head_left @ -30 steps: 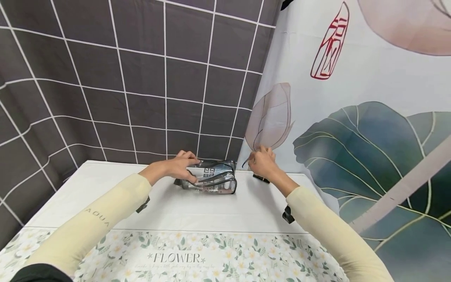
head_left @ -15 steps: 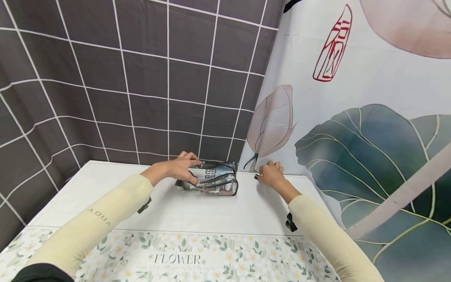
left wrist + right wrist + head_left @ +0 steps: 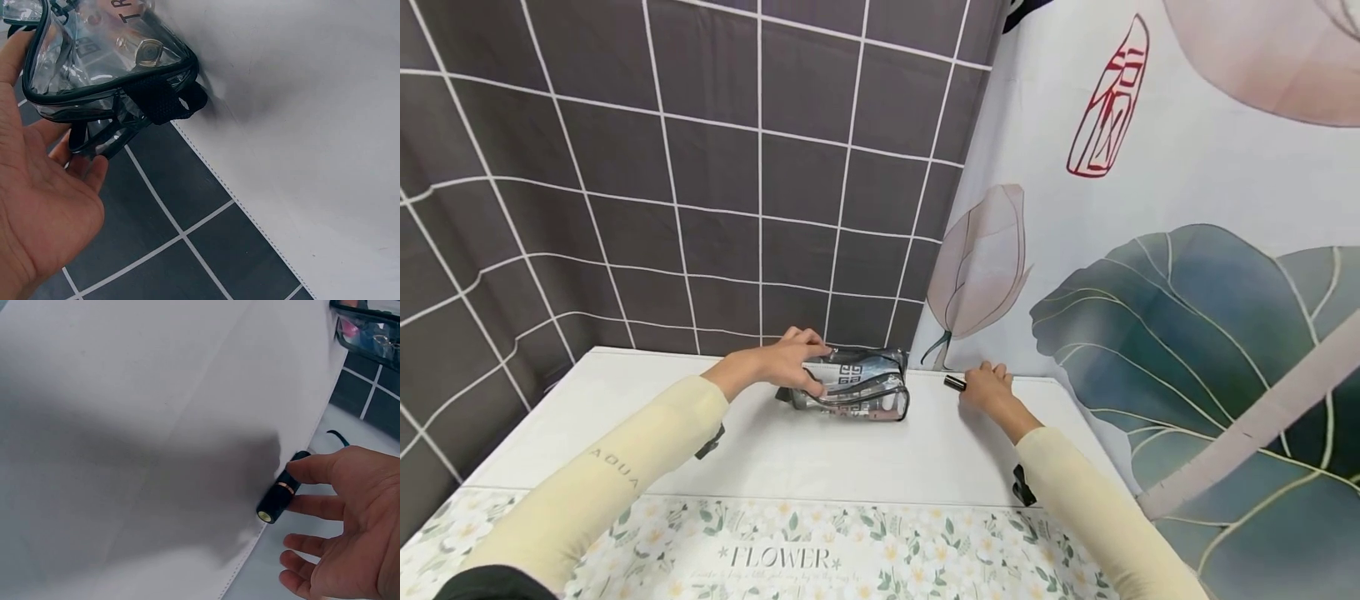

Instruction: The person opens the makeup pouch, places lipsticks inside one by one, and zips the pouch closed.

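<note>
A clear cosmetic bag (image 3: 861,385) with black trim lies near the back edge of the white table, with small items visible inside. My left hand (image 3: 784,362) holds its left end, thumb in front and fingers behind. In the left wrist view the bag (image 3: 112,81) shows a black strap loop (image 3: 165,103) and a gold-rimmed item (image 3: 149,52) inside. To the right of the bag, my right hand (image 3: 988,389) pinches a black lipstick tube (image 3: 955,382). In the right wrist view the tube (image 3: 277,499) has a thin gold band and sits between thumb and index finger.
The white tabletop (image 3: 820,458) ends at a dark grid-patterned curtain (image 3: 797,167) behind and a flower-printed curtain (image 3: 1037,125) to the right. A floral mat (image 3: 790,533) covers the front.
My right hand has come down onto the lipstick tube lying on the table and now pinches it. My left hand has stayed on the bag.
</note>
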Demonstrator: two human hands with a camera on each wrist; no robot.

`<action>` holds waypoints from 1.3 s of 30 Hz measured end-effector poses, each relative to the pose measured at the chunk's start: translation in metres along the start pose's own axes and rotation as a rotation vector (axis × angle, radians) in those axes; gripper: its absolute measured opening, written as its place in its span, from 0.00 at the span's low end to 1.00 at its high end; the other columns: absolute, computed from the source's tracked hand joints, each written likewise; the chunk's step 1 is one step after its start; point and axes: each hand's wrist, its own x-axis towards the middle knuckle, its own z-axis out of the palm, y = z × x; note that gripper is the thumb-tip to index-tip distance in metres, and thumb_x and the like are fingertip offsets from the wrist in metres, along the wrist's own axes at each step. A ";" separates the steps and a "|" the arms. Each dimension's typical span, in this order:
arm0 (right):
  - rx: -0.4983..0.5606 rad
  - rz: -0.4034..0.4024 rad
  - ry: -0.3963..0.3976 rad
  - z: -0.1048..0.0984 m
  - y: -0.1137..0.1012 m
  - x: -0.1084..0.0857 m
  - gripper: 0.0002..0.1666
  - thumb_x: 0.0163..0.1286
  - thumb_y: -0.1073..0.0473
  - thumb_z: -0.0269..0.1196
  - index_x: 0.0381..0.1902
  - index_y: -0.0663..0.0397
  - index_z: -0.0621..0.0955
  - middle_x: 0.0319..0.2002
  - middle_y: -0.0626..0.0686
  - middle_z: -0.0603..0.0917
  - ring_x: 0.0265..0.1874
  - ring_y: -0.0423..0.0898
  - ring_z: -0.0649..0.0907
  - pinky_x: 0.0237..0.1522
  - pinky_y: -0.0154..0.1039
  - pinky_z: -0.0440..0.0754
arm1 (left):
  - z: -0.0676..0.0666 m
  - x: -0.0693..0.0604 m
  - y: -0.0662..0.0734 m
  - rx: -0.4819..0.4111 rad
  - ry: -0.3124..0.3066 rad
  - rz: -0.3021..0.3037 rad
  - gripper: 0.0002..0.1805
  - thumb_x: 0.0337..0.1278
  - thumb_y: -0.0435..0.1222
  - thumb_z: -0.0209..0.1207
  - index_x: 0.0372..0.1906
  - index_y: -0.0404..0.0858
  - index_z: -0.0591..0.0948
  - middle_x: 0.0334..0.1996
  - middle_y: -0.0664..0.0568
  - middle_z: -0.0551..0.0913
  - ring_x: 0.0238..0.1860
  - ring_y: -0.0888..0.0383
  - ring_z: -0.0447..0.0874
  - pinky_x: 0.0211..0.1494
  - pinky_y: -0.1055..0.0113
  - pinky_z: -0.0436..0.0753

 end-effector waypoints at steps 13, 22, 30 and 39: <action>0.006 0.006 0.034 0.006 -0.001 0.002 0.03 0.69 0.68 0.66 0.38 0.65 0.85 0.44 0.64 0.78 0.50 0.63 0.69 0.58 0.60 0.67 | 0.000 -0.003 0.002 0.002 0.000 0.000 0.51 0.64 0.52 0.74 0.86 0.33 0.70 0.81 0.39 0.66 0.76 0.41 0.60 0.81 0.34 0.73; 0.064 -0.052 0.094 -0.008 -0.008 -0.002 0.04 0.68 0.68 0.67 0.38 0.63 0.87 0.47 0.65 0.82 0.49 0.64 0.72 0.56 0.61 0.69 | -0.004 -0.003 0.004 0.008 0.006 0.011 0.51 0.65 0.51 0.74 0.86 0.32 0.70 0.81 0.37 0.65 0.76 0.40 0.59 0.82 0.34 0.72; 0.134 -0.133 0.117 -0.017 -0.027 -0.010 0.07 0.70 0.65 0.71 0.44 0.63 0.91 0.58 0.69 0.85 0.56 0.67 0.74 0.59 0.64 0.70 | 0.001 -0.005 0.003 0.003 -0.007 0.008 0.51 0.65 0.52 0.73 0.86 0.32 0.70 0.82 0.37 0.65 0.77 0.40 0.59 0.82 0.34 0.71; 0.147 -0.222 0.185 -0.042 -0.054 -0.011 0.13 0.75 0.61 0.70 0.52 0.62 0.91 0.73 0.70 0.81 0.65 0.71 0.74 0.61 0.65 0.71 | -0.003 -0.004 0.003 0.017 0.003 0.017 0.52 0.64 0.52 0.72 0.87 0.32 0.69 0.82 0.37 0.65 0.77 0.40 0.59 0.82 0.33 0.71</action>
